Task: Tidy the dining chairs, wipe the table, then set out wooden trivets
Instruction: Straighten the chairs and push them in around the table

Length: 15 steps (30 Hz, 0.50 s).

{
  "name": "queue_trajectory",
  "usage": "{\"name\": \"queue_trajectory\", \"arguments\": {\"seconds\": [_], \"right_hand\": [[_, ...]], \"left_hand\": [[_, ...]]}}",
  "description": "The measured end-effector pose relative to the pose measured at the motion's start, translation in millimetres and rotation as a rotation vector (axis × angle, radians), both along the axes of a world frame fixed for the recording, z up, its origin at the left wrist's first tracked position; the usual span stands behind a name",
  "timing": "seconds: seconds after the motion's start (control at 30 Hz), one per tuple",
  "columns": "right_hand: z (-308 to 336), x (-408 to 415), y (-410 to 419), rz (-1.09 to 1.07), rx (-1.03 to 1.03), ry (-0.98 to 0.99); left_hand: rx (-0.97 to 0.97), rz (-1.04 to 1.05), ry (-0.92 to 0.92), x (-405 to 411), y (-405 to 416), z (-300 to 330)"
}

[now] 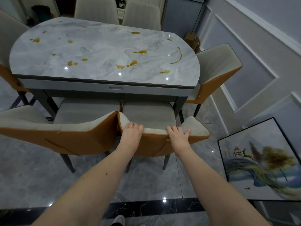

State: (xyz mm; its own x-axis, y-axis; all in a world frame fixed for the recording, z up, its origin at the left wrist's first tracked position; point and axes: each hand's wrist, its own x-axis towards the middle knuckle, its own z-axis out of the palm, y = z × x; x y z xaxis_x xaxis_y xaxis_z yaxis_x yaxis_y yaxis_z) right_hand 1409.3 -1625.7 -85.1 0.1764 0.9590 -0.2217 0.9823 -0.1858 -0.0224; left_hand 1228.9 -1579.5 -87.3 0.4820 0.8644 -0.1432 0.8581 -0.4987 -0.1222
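Note:
A grey marble dining table (101, 51) carries several amber spills (120, 66) across its top. Right in front of me stands a cream and orange chair (146, 115), its seat pushed partly under the table's near edge. My left hand (132, 132) grips the top of its backrest on the left, fingers curled over the rim. My right hand (177, 134) holds the same backrest further right, fingers over the cream padding and thumb on the orange back. No trivets or cloth are in view.
A second chair (61, 132) stands close on the left, touching the one I hold. More chairs sit at the right end (216, 69), the left end (8, 46) and the far side (96, 8). A framed painting (262, 162) leans against the right wall on the glossy tiled floor.

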Motion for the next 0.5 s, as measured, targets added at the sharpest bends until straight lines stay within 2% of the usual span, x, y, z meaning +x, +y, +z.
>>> {"name": "queue_trajectory", "arguments": {"seconds": [0.5], "right_hand": [[0.3,-1.1,2.1,-0.003,-0.006,0.001]], "left_hand": [[-0.027,0.008,0.006,-0.4,1.0,4.0]]}}
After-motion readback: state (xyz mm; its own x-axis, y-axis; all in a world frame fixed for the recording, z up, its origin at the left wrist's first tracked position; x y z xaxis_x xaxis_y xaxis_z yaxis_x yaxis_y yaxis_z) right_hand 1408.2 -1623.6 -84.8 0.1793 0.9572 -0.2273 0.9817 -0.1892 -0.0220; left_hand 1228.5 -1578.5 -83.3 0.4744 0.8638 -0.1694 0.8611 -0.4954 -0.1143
